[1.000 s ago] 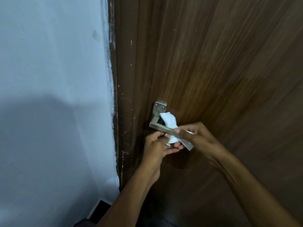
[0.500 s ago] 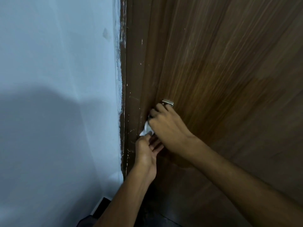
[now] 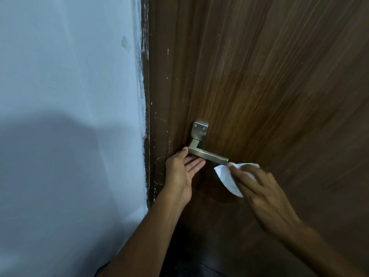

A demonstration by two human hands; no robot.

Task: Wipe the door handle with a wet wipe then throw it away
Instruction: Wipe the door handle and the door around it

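Note:
A brushed-metal lever door handle juts from the brown wooden door, its square plate above the lever. My left hand rests under the lever's left end, fingers apart, thumb touching the corner of the lever. My right hand holds a white wet wipe just below and right of the lever's free tip. The wipe hangs off the handle and does not cover it.
A pale blue wall fills the left side, meeting the scuffed brown door frame. A dark floor shows at the bottom between my forearms.
My right hand has slid with the wipe from the handle's base rightward off the lever's tip, uncovering the whole handle. My left hand stays under the lever's left end.

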